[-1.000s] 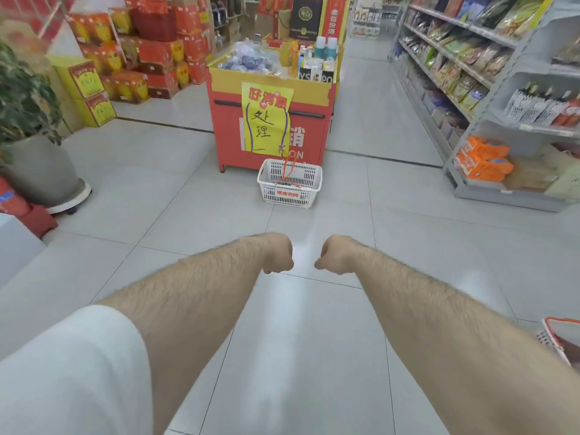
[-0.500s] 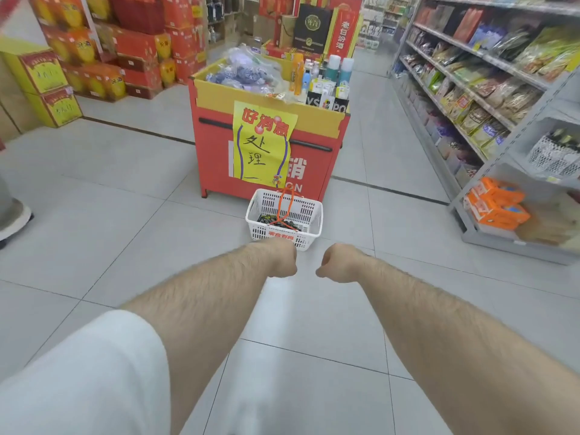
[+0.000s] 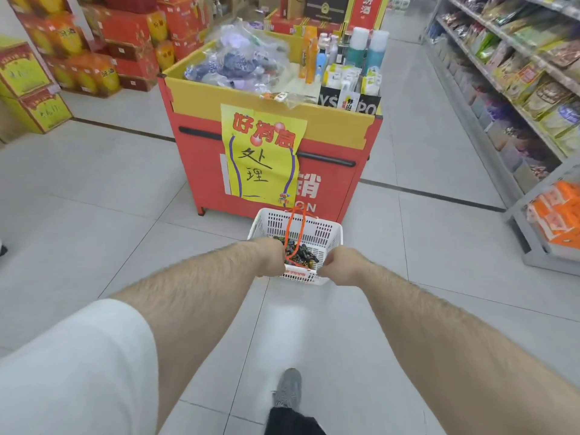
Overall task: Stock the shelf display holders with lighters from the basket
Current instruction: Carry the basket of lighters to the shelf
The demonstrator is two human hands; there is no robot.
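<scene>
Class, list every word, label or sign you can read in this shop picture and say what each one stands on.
"好消息" in red on the yellow poster taped to the red bin.
"处理" handwritten on that poster.
"销" and "ON" in white on the bin's front.
"YS" and "PO" on black cartons in the bin.
"汾酒" on a red box behind.
Too blurred to read: basket label, shelf packets, stacked cartons.

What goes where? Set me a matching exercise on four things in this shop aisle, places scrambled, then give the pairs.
Things:
1. white slotted plastic basket
2. grey knit shoe
3. orange packets
4. yellow cardboard cartons

Places:
A. stacked at the far left edge
B. on the floor before the red sale bin
C. low on the grey metal shelf at right
D. on the tiles at bottom centre

Pairs: 1-B, 2-D, 3-C, 4-A
</scene>
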